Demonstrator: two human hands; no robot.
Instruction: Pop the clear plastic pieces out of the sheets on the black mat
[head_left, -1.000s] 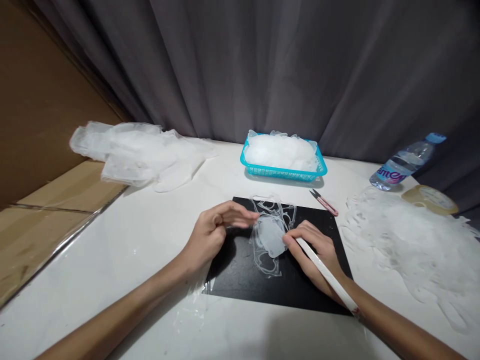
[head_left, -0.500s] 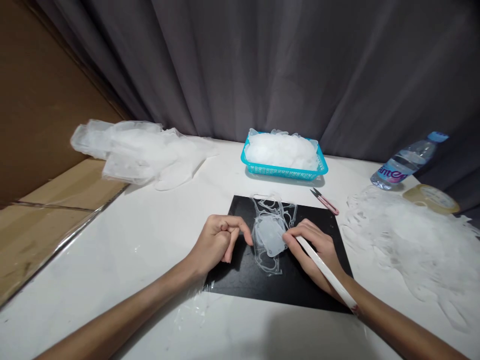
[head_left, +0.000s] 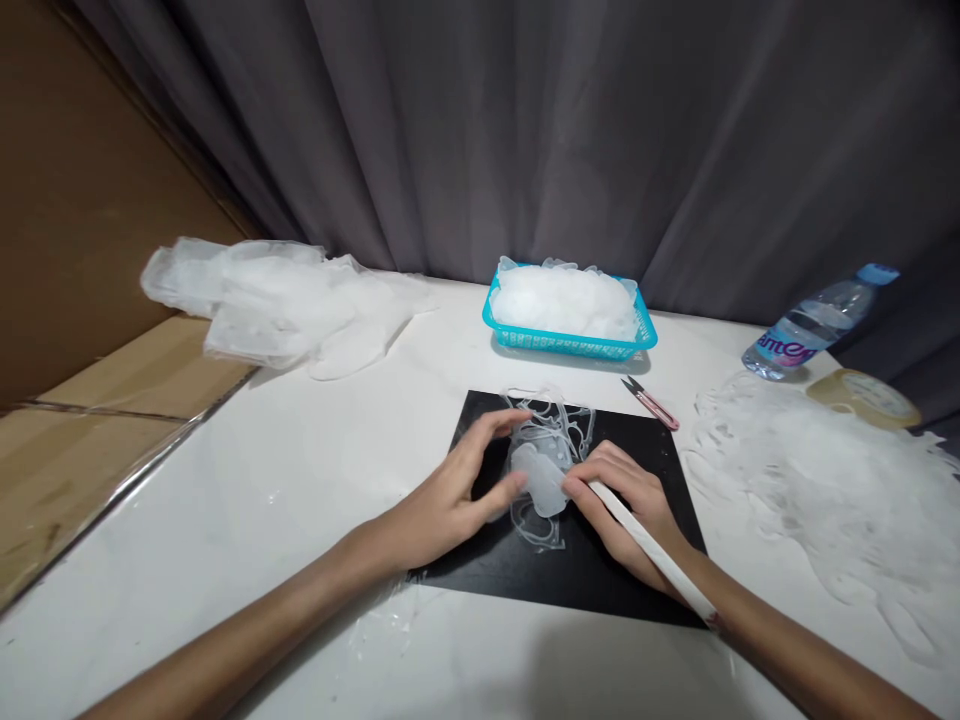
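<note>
A translucent, milky sheet piece (head_left: 541, 482) with thin clear outline scraps (head_left: 536, 530) lies on a black mat (head_left: 480, 565). My left hand (head_left: 457, 495) reaches in from the left, with thumb and fingers apart around the piece's left side. The thumb tip is at its edge; whether it touches I cannot tell. In my right hand (head_left: 626, 500) is a slim white stick-like tool (head_left: 652, 545), lying back across the hand toward the wrist. The right fingertips are pinched at the piece's right edge and hide the tool's working end.
Behind the mat stands a blue basket (head_left: 570, 345) heaped with translucent pieces. Pink-handled thread snips (head_left: 654, 405) lie by the mat's far right corner. Clear scraps (head_left: 832, 500), a tape roll (head_left: 862, 397) and a water bottle (head_left: 810, 325) are on the right. Plastic bags (head_left: 285, 300) lie at left.
My left hand has opened from curled fingers and moved right, over the piece's left side. The milky piece looks shifted or tilted. My right hand has barely moved.
</note>
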